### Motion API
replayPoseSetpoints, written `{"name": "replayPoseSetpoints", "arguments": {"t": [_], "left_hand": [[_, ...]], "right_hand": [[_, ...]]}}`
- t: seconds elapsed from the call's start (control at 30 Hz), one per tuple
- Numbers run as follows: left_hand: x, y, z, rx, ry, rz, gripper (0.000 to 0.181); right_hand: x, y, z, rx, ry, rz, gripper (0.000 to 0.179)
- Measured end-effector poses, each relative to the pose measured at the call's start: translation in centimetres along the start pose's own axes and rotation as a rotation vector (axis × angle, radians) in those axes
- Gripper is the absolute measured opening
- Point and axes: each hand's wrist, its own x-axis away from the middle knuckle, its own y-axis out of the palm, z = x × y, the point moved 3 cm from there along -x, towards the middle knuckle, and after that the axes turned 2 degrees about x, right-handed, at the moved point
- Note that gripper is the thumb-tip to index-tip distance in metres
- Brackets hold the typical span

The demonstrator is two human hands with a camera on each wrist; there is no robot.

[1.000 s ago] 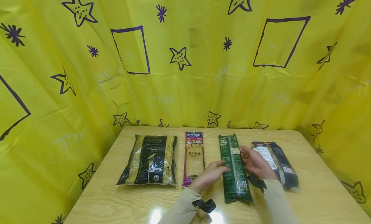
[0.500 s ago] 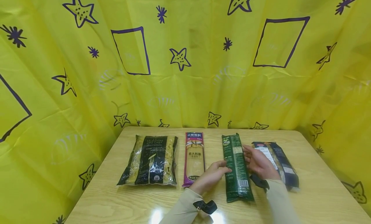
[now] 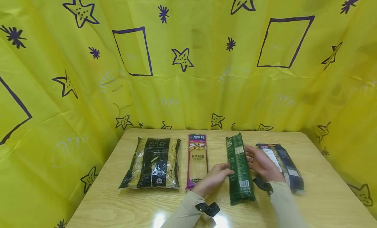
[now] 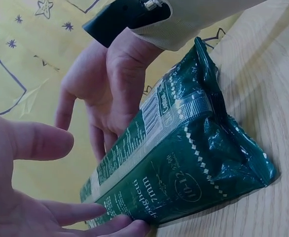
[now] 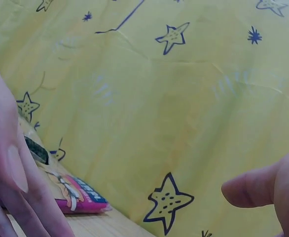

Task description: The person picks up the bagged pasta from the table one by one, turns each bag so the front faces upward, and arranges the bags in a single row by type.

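I've got left hand and right hand spread either side of the green packet; only left-wrist cam shows left thumb clear.

Middle's pretty jammed tbh: the green packet sits between the left hand and right hand, and the dark packet crowds the right one. Best lane is the bare strip of surface beside the pink packet. Narrower gap left of that, then the big penne bag.
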Motion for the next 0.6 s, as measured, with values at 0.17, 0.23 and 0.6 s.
{"name": "replayPoseSetpoints", "arguments": {"t": [0.17, 0.23, 0.6], "left_hand": [[-0.1, -0.1, 0.0, -0.001, 0.005, 0.001, 0.062], [-0.1, -0.2, 0.1, 0.003, 0.002, 0.001, 0.062], [0.0, -0.3, 0.3, 0.051, -0.036, -0.012, 0.062]], "right_hand": [[0.1, 0.6, -0.2, 0.023, -0.036, -0.018, 0.067], [0.1, 0.8, -0.3, 0.038, -0.044, -0.019, 0.068], [0.1, 2.1, -0.4, 0.076, -0.062, -0.021, 0.066]]}}
